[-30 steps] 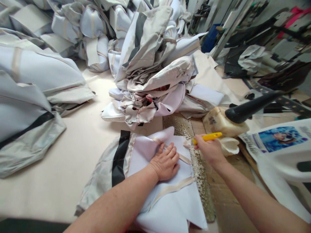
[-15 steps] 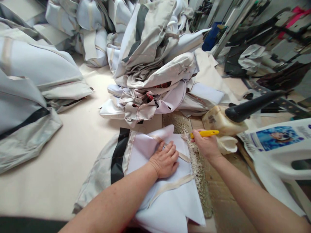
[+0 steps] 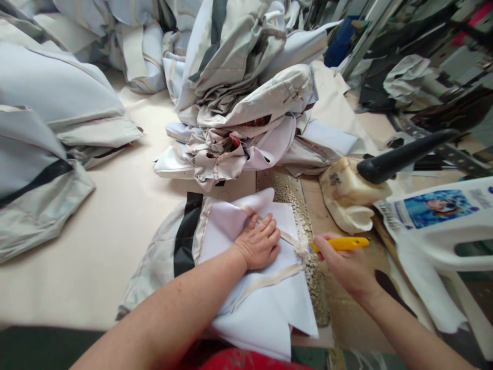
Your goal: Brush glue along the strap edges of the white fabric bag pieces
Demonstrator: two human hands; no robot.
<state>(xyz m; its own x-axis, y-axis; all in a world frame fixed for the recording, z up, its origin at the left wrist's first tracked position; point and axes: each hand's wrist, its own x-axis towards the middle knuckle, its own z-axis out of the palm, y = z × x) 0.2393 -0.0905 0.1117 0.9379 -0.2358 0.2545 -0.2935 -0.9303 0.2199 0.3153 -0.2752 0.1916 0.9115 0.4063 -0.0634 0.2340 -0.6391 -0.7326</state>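
A white fabric piece (image 3: 265, 303) with beige strips lies near the table's front, joined to a grey part with a black band (image 3: 188, 234). My left hand (image 3: 260, 244) rests flat on it, fingers spread a little. In my right hand (image 3: 342, 259) is a yellow-handled brush (image 3: 346, 243), pinched near its bristle end. Its pale bristles touch the fabric's right edge, at the end of a beige strip. Under and beside that edge runs a rough, glue-crusted strip (image 3: 318, 288).
Crumpled grey and white pieces (image 3: 246, 92) are heaped ahead. More pieces (image 3: 31, 154) lie at the left. A cut-open container (image 3: 346, 187) with a black handle (image 3: 404, 156) and a white jug (image 3: 431, 226) stand at the right.
My right hand and the brush have moved down along the fabric's right edge, toward me. My left hand stays on the fabric. The whole view has shifted slightly.
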